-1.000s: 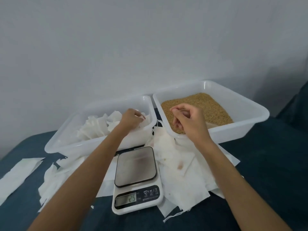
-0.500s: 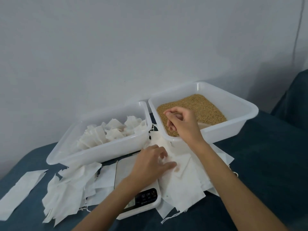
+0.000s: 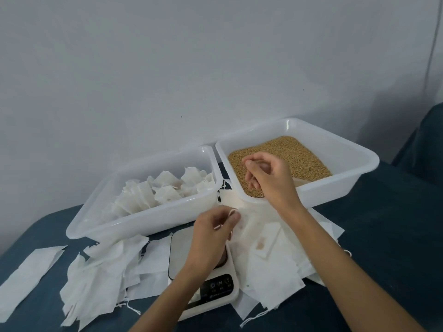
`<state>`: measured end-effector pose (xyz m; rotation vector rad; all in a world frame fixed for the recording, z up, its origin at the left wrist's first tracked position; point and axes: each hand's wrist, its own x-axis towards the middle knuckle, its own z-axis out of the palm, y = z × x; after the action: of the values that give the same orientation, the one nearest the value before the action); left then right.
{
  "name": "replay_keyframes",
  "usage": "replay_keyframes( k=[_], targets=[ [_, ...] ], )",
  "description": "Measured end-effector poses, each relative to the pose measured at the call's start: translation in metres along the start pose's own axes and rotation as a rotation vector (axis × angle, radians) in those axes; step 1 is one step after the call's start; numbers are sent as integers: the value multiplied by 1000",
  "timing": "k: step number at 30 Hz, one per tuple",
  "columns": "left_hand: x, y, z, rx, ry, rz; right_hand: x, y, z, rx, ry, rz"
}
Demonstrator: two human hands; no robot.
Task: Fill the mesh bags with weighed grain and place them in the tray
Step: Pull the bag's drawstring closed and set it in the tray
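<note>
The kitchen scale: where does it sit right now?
In the head view the kitchen scale sits low and centre, in front of the left tray, partly under the left hand, with empty bags on both sides.

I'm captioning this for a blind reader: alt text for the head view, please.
A left hand pinches an empty mesh bag beside a scale; the right hand hovers, fingers curled, over a tray of grain.
</note>
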<state>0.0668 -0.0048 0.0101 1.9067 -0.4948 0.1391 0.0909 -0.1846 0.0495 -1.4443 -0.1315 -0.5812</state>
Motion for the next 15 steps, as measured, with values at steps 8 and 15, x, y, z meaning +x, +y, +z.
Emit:
replay_keyframes(
  k=[8, 15],
  targets=[
    [-1, -9, -49, -332, 242, -86, -52, 3, 57, -190, -219, -211],
    [-1, -27, -54, -644, 125, -200, -55, 17, 61, 36, -395, 98]
  ],
)
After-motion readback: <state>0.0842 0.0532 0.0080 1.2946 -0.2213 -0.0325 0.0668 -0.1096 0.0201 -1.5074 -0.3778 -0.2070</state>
